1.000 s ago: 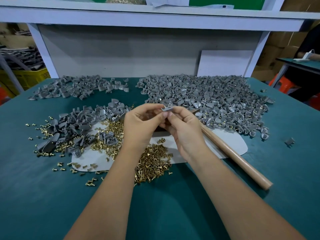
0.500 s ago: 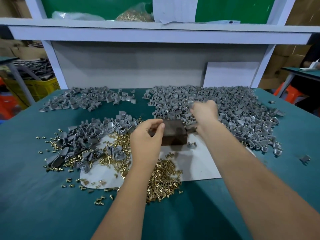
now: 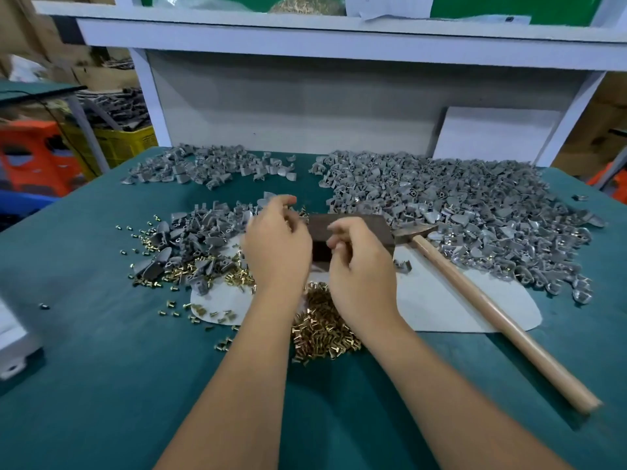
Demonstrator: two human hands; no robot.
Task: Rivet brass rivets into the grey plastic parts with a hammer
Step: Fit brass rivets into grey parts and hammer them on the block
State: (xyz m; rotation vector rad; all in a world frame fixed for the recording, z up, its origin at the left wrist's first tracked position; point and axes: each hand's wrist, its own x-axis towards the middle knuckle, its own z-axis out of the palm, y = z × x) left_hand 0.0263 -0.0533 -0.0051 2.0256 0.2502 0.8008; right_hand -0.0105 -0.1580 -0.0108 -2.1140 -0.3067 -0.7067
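My left hand (image 3: 276, 247) is motion-blurred, its fingertips at the edge of the near-left heap of grey plastic parts (image 3: 203, 232); the blur hides whether it grips one. Loosely curled, my right hand (image 3: 363, 269) hovers just in front of a dark metal block (image 3: 356, 223) with nothing visible in it. The hammer (image 3: 475, 293) lies loose on the table, with its head beside the block and its wooden handle running toward the near right. A heap of brass rivets (image 3: 322, 334) sits under my wrists. A large pile of grey parts (image 3: 458, 212) fills the right.
A white pad (image 3: 441, 300) lies under the block and hammer on the green table (image 3: 101, 368). Another row of grey parts (image 3: 210, 167) lies at the back left. Loose rivets (image 3: 146, 239) are scattered at left. A white shelf frame (image 3: 305, 42) stands behind.
My right hand has come back from the right-hand pile to the block. My left hand has left the block and moved up-left to the grey parts. The hammer is back in view.
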